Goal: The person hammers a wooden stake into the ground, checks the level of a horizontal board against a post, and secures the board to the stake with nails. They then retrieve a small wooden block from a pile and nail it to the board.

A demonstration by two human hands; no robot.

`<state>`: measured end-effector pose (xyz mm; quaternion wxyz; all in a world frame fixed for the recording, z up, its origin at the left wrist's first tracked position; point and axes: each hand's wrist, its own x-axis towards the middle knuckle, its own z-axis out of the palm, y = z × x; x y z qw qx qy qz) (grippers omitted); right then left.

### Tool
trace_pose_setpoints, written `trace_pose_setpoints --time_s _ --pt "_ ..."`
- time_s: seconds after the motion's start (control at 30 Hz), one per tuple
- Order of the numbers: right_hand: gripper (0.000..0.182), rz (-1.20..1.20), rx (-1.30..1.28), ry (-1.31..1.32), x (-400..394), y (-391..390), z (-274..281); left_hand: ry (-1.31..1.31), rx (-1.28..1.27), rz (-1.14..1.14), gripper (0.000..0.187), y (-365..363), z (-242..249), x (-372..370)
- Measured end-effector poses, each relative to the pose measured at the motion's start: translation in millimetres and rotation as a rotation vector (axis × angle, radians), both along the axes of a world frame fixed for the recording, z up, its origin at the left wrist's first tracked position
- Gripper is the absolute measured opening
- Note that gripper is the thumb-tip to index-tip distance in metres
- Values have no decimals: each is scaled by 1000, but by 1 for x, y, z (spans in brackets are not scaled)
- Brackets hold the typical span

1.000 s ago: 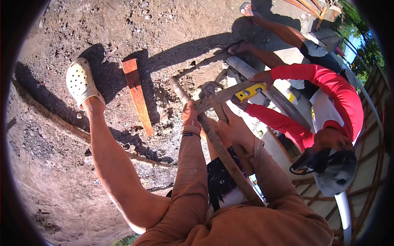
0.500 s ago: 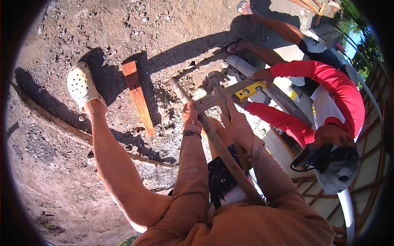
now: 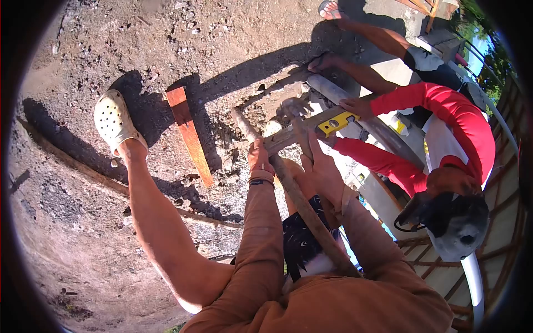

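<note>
Head view, looking down at dirt ground (image 3: pixel 66 222).

Left hand (image 3: pixel 259 158): fist clamped round a long rusty bar (image 3: pixel 294 194) that runs from near the chest down to the rubble. Forearm straight, sleeve to the wrist, thin band there.

Right hand (image 3: pixel 322 169): fingers wrapped on a wooden handle (image 3: pixel 301 141) that rises to a hammer-like head (image 3: pixel 290 105); the head is partly hidden, so I cannot be sure of the tool type. Wrist bent slightly inward, palm toward the left hand. The two hands sit near each other but apart, each on its own shaft.

Work point: both shafts meet a flat grey straightedge (image 3: pixel 288 136) lying across the rubble, with a yellow spirit level (image 3: pixel 337 123) on it. A co-worker's hand (image 3: pixel 355 105), red sleeve, rests just beside the level, on a grey pipe (image 3: pixel 383 136).

Judgement on technique: keep the bar steady with the left fist low on the shaft, make short, controlled moves with the right-hand tool, and stay off the co-worker's fingers and the level.

Also present: an orange wooden plank (image 3: pixel 190 136) on the ground, a white clog (image 3: pixel 114 119) on the person's left foot.
</note>
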<state>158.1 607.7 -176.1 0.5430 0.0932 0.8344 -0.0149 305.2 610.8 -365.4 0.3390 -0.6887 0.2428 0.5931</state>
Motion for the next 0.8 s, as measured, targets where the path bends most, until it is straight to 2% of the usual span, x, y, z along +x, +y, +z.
trace_pose_setpoints --time_s 0.03,0.1,0.17,0.2,0.3,0.37,0.4,0.43,0.47,0.53,0.57,0.63,0.7,0.73,0.77,0.8 --pt "64 127 16 -172 19 26 -14 11 -4 4 54 7 -3 9" --pt "64 60 -116 -121 18 39 -16 73 13 -130 52 13 -19 13" --pt "64 14 6 -92 -6 19 -1 137 -55 -154 53 20 -19 22" --pt "59 -19 -133 57 -17 12 11 101 -32 -120 53 22 -19 25" --pt "62 -341 -258 310 -55 -33 43 55 -19 -96 53 14 -16 12" --pt "62 -318 -260 377 -44 -32 40 35 -23 14 54 14 -12 12" --pt "62 -285 -279 448 -38 -29 33 -5 -5 -20 54 10 -8 7" --pt "63 -91 -250 393 -9 0 12 2 -11 -15 54 14 -14 10" --pt "63 84 -169 141 14 25 -6 24 -28 -41 54 24 -25 21" --pt "62 92 -48 -147 21 32 -4 5 -73 -81 55 24 -18 24" --pt "61 -19 -44 -180 2 39 -10 99 -28 16 58 25 -25 24" --pt "56 -228 -117 23 -26 8 12 35 -33 -298 58 11 -17 13" --pt "53 -380 -291 246 -55 -20 29 12 -45 -45 57 23 -20 20" --pt "53 -301 -373 393 -63 -27 34 49 -54 -118 57 17 -17 16" --pt "53 -308 -367 393 -60 -28 32 47 -49 -126 57 12 -12 13" --pt "52 -289 -417 522 -56 -32 28 63 -61 -117 58 8 -7 9"
